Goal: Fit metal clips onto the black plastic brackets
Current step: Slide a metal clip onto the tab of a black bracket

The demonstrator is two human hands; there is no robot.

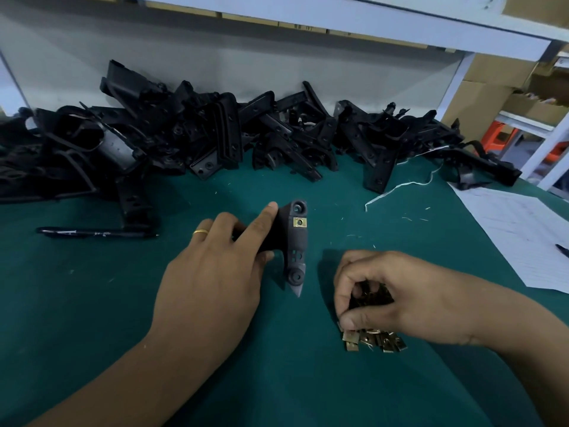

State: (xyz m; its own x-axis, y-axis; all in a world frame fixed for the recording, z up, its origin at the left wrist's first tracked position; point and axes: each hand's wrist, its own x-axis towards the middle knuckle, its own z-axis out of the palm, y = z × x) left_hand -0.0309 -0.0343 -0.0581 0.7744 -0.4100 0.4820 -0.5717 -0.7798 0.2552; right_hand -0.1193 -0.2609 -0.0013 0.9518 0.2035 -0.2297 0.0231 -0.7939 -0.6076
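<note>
My left hand [215,272], with a gold ring on one finger, grips a black plastic bracket [292,241] upright on the green mat. A brass-coloured metal clip [299,222] sits on the bracket near its upper end. My right hand [385,291] rests fingers-down on a small heap of brass metal clips [374,342] to the right of the bracket, thumb and fingers pinched among them. Several clips stick out below the hand; those under the palm are hidden.
A long heap of black brackets [215,134] fills the back of the green mat [92,303]. A black pen [98,233] lies at the left. White paper sheets [517,229] lie at the right, beside a white string [400,186]. A white shelf frame [338,20] runs overhead.
</note>
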